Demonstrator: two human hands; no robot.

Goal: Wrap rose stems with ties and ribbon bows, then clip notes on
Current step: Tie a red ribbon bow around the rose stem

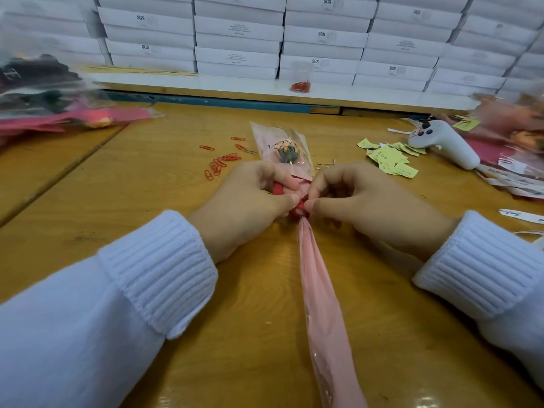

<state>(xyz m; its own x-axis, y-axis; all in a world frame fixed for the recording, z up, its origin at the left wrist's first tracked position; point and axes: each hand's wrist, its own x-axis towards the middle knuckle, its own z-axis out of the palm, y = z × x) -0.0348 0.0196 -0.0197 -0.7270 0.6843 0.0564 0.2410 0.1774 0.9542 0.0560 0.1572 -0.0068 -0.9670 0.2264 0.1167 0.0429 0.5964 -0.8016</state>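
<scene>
Sleeves (147,275) of white knit frame the near table (235,334). Between them lies the wrapped rose (318,290), pink tail nearest, bloom pointing away. The left hand (250,201) and right hand (362,198) both pinch the red ribbon (298,208) at its neck, covering most of it. Beyond, red paper clips (223,161) lie scattered to the left, yellow notes (388,160) and a white handled tool (444,142) to the right. On the far ledge (206,81) a small clear bag (300,70) holds more red clips, before stacked shut white boxes (235,33).
</scene>
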